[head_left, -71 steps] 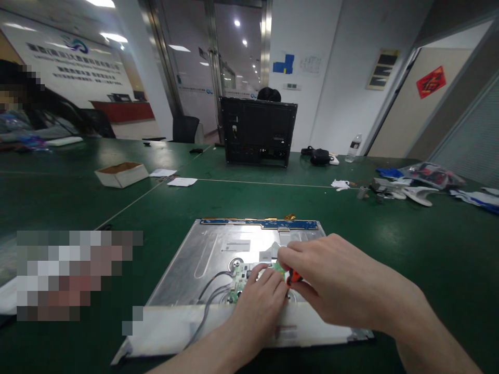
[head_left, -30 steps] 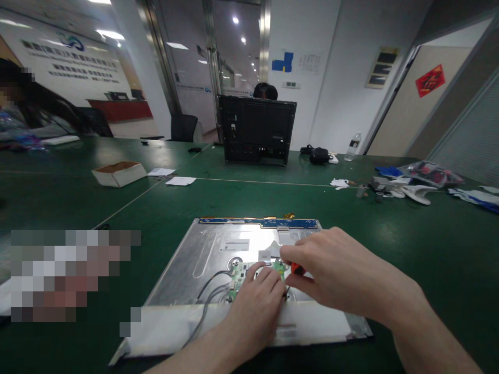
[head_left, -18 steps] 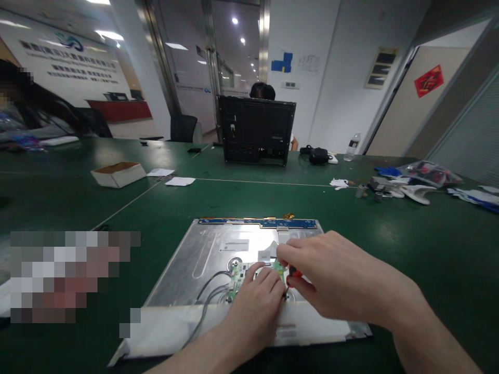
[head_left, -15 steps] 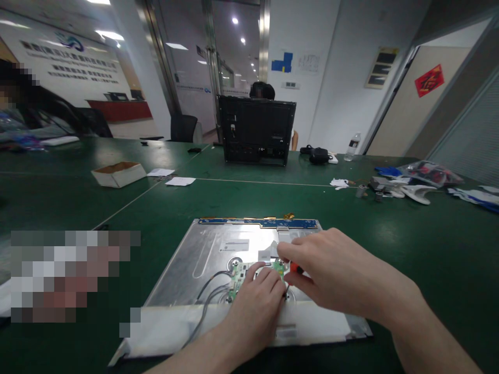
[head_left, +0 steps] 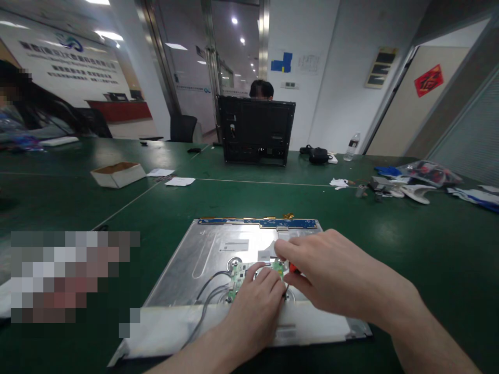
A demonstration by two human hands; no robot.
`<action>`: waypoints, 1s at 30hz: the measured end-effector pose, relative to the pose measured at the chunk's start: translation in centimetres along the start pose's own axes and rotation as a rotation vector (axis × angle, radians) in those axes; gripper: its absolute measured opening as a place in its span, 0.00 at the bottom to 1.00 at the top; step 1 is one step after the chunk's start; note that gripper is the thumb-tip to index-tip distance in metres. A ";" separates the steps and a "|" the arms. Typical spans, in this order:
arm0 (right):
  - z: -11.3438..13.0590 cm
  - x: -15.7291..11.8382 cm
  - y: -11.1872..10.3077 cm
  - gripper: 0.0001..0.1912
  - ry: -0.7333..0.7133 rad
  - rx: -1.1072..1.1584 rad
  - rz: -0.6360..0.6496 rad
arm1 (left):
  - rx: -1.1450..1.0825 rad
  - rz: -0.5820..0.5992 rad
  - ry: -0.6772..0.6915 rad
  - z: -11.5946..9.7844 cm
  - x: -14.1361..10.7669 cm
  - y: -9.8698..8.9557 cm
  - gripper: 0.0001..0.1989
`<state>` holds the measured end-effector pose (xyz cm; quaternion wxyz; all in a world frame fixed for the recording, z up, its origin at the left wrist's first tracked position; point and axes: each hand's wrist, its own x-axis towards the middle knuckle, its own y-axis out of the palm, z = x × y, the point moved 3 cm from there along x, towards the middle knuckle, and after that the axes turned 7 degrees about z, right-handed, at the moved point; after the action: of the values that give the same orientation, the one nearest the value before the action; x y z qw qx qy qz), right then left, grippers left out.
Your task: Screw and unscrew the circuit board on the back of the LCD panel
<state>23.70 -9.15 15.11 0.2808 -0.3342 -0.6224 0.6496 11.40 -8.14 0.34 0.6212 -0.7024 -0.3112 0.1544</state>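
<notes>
A flat metal-backed display panel (head_left: 181,275) lies face down on the green table. Across its middle sits a small green circuit board (head_left: 238,272) with cables at its left side. My left hand (head_left: 260,296) rests on this board, fingers laid over its lower and right part, hiding much of it. My right hand (head_left: 317,265) is closed round a screwdriver (head_left: 293,268) with a red-orange handle. Its dark shaft points down to the board's lower right corner, close to my left fingertips; the tip is hidden. A blue circuit strip (head_left: 249,223) runs along the panel's far edge.
Beyond the panel stands a black monitor housing (head_left: 257,130), with a person behind it. An open carton (head_left: 119,175) and papers (head_left: 180,182) lie at the left. A water bottle (head_left: 352,146), a bagged bundle (head_left: 431,171) and scraps lie at the right. Another person sits far left.
My right hand has shifted very slightly to the left, still round the screwdriver. My left hand stays on the board. The person behind the monitor has raised their head a little.
</notes>
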 end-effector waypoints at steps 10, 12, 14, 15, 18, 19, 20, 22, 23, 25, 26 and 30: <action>0.0 -0.2 0.1 0.06 -0.042 0.012 0.016 | 0.021 -0.014 0.015 -0.1 0.1 0.1 0.09; -0.1 -0.1 0.1 0.06 -0.027 0.014 0.011 | 0.026 -0.007 0.014 -0.1 0.1 0.1 0.08; -0.3 0.0 0.1 0.04 0.006 0.010 -0.012 | 0.015 -0.010 0.014 -0.1 0.1 0.0 0.08; -0.4 0.1 0.1 0.03 0.024 0.007 -0.023 | 0.005 -0.018 0.014 -0.1 0.0 -0.1 0.08; -0.5 0.1 0.1 0.07 0.041 0.005 -0.031 | -0.017 -0.045 0.013 -0.1 0.0 -0.1 0.08; -0.4 0.0 0.1 0.06 0.029 0.009 -0.025 | -0.016 -0.050 0.013 -0.1 0.0 -0.1 0.08; -0.3 -0.1 0.1 0.05 0.011 0.014 -0.020 | -0.012 -0.051 0.012 -0.1 0.0 0.0 0.09; -0.1 -0.3 0.1 0.05 -0.025 0.023 -0.013 | 0.001 -0.043 0.017 0.0 0.0 0.1 0.09; -0.1 -0.3 0.1 0.06 -0.036 0.024 -0.012 | 0.007 -0.038 0.019 0.0 0.0 0.2 0.10; -0.1 -0.4 0.2 0.06 -0.042 0.017 -0.014 | 0.014 -0.028 0.024 0.0 0.1 0.3 0.10; -0.1 -0.3 0.2 0.06 -0.040 0.014 -0.016 | 0.017 -0.021 0.024 0.1 0.0 0.3 0.10; -0.5 0.1 0.3 0.03 0.016 0.008 -0.024 | 0.012 -0.015 0.022 0.0 0.0 0.2 0.07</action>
<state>24.01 -8.81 14.79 0.2950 -0.3308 -0.6214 0.6461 11.44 -8.15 0.09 0.6301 -0.6978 -0.3087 0.1438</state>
